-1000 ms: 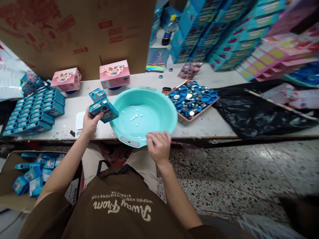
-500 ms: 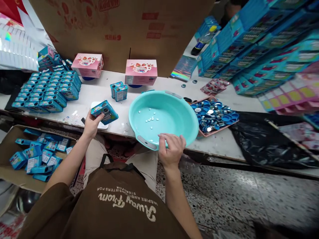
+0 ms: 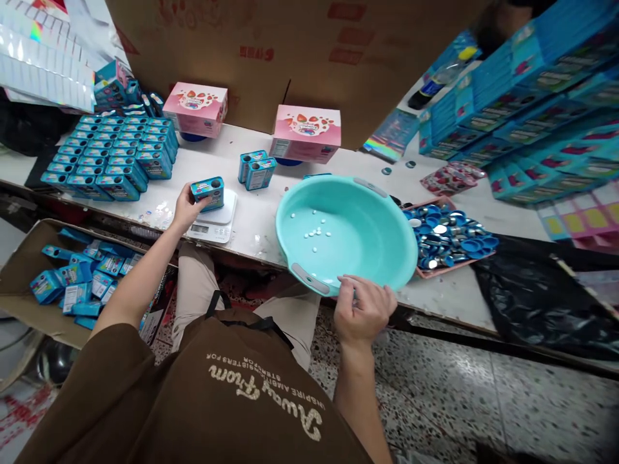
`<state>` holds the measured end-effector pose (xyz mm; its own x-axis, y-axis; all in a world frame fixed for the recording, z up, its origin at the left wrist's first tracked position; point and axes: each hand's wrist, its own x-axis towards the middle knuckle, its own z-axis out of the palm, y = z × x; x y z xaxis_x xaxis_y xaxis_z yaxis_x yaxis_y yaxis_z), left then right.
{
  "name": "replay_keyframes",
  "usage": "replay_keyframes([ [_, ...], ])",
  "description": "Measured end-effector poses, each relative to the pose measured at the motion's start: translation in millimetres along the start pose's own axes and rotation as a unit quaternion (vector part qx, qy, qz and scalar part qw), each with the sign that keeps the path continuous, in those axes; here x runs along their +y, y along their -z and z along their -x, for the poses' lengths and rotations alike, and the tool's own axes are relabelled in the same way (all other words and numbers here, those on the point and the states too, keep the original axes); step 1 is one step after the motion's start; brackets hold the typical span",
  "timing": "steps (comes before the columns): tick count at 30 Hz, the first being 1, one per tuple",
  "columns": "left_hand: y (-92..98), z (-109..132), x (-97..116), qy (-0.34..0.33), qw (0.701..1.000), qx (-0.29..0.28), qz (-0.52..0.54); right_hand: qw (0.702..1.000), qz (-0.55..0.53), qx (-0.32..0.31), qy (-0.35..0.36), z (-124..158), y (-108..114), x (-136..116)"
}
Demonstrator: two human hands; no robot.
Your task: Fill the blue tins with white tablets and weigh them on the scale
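My left hand grips a small blue box by its left end. The box stands upright on the white kitchen scale, with a dark round opening in its top. My right hand is closed, its fingers curled at the near rim of the turquoise basin. Whatever those fingers hold, if anything, is hidden. Several small white tablets lie on the basin floor. Behind the scale stand two more blue boxes, side by side.
Rows of blue boxes stand at left. Below them a carton holds loose blue boxes. Two pink boxes are at the back. Right of the basin sits a tray of blue and silver caps. Stacked blue cartons rise at right.
My left hand has set the blue box upright from a tilted hold, onto the scale. My right hand stays curled by the basin's near rim. The whole view has shifted.
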<state>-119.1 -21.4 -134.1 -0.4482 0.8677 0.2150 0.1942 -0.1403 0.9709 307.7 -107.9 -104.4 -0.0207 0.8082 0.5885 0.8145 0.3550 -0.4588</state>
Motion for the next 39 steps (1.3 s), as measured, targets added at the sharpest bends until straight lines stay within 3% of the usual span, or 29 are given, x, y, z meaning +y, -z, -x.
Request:
replay_keyframes([
  [8,5.5,-8,-19,-0.009,0.999,-0.022,-0.027,0.999,0.034,0.003,-0.026,4,1,7],
  [11,16.8,-3,-19,-0.042,0.997,-0.018,-0.061,0.999,0.031,0.000,-0.038,1,1,10],
  [14,40.1,8,-23,-0.053,0.994,0.054,-0.078,0.998,0.033,0.006,-0.051,-4,1,13],
  [18,74.7,27,-41,0.000,0.973,0.202,-0.110,0.999,0.025,0.000,-0.039,-11,-1,16],
  [21,88.5,38,-56,0.004,0.950,0.253,-0.185,1.000,0.004,-0.019,-0.017,-12,-3,20],
  [27,89.9,37,-66,-0.060,0.928,0.191,-0.313,0.998,-0.020,-0.054,0.004,-8,-2,27],
  [39,84.4,37,-65,-0.036,0.900,0.168,-0.401,0.996,0.015,-0.081,-0.045,-4,-8,37],
])
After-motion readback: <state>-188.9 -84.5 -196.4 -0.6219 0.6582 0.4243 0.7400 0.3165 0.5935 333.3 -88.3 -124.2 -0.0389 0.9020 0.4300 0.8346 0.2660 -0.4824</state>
